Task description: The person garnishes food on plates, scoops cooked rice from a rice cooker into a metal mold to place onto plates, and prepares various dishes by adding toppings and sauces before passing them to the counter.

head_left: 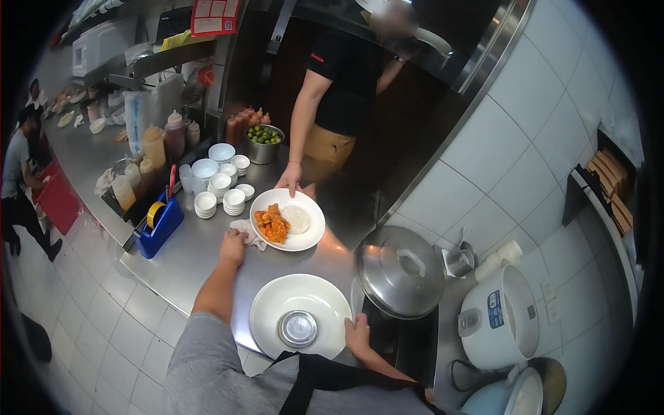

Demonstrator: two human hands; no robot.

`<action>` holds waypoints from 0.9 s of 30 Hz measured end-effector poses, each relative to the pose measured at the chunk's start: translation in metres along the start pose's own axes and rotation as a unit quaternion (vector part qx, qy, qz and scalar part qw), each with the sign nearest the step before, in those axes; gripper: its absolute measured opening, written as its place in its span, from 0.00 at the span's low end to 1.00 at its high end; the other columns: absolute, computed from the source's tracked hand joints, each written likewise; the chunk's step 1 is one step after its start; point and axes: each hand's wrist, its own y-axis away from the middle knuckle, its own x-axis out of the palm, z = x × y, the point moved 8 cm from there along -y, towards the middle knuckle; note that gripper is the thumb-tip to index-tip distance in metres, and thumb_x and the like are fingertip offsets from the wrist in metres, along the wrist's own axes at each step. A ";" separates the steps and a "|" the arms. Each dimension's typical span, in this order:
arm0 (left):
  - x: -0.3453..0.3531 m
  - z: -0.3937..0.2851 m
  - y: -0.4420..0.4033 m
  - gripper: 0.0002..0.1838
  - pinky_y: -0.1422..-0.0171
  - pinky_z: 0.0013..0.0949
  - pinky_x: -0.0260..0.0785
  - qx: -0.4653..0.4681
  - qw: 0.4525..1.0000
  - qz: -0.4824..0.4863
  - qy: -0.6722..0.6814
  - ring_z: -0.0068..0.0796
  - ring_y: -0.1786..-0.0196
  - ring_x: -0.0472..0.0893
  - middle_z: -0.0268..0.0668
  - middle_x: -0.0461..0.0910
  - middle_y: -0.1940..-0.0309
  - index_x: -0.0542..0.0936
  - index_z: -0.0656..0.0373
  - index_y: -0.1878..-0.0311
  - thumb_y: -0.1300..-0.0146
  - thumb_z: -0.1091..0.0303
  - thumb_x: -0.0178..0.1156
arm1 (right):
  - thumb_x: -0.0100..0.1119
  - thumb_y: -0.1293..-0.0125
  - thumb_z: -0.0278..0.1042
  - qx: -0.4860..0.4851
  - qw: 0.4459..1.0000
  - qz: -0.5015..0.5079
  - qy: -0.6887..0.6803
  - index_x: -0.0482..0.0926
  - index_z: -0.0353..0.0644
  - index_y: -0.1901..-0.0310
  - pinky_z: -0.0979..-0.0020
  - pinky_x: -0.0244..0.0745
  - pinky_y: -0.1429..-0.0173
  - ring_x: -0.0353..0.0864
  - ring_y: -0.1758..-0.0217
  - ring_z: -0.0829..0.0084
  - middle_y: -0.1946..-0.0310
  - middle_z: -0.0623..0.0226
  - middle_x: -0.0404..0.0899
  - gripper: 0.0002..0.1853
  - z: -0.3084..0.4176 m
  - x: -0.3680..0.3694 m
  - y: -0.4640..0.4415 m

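Note:
My left hand (234, 247) is closed on a crumpled white cloth (250, 234) on the steel counter, beside a white plate (315, 234). That plate holds orange saucy food (272, 225) and a mound of white rice (297, 219). A person's hand (289, 178) from across the counter touches its far rim. Nearer me is a larger white plate (266, 304) with a small metal bowl (297, 328) on it. At its right edge, my right hand (357, 335) is closed; a pale flat paddle (357, 297) extends from the fingers. Whether they also grip the rim is unclear.
A large lidded metal pot (400, 270) stands right of the plates, with a white rice cooker (494, 315) beyond. Stacked small bowls (220, 183), a blue tape dispenser (160, 228), sauce bottles (153, 144) and a pot of green limes (264, 142) line the counter's left and back.

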 end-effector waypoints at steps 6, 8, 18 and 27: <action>-0.006 -0.016 0.015 0.19 0.45 0.41 0.68 -0.019 1.000 0.007 -0.024 0.46 0.48 0.72 0.44 0.74 0.55 0.75 0.55 0.51 0.49 0.69 0.61 | 0.59 0.44 0.40 -0.021 0.992 0.123 0.009 0.69 0.31 0.57 0.57 0.71 0.54 0.78 0.56 0.49 0.63 0.40 0.76 0.21 0.006 0.017 -0.001; -0.001 0.012 0.014 0.18 0.46 0.42 0.68 -0.088 0.994 -0.063 0.016 0.46 0.48 0.72 0.46 0.73 0.53 0.74 0.58 0.51 0.47 0.68 0.60 | 0.60 0.45 0.38 -0.025 0.994 0.100 0.045 0.69 0.30 0.55 0.60 0.71 0.52 0.78 0.54 0.50 0.61 0.42 0.76 0.22 0.009 0.016 0.001; -0.089 0.073 0.051 0.44 0.35 0.43 0.57 -0.089 0.994 -0.004 -0.070 0.51 0.37 0.63 0.54 0.62 0.38 0.58 0.55 0.33 0.51 0.48 0.64 | 0.56 0.43 0.25 0.122 0.936 0.107 -0.313 0.64 0.31 0.53 0.66 0.72 0.54 0.75 0.57 0.66 0.58 0.52 0.73 0.18 -0.005 0.032 0.027; 0.027 -0.034 0.267 0.30 0.73 0.34 0.78 -0.167 0.765 0.293 0.549 0.35 0.70 0.82 0.46 0.78 0.61 0.60 0.61 0.39 0.41 0.60 0.59 | 0.48 0.40 0.22 0.137 0.836 0.103 -0.522 0.66 0.36 0.46 0.64 0.75 0.53 0.77 0.56 0.64 0.56 0.58 0.74 0.19 -0.019 -0.040 0.037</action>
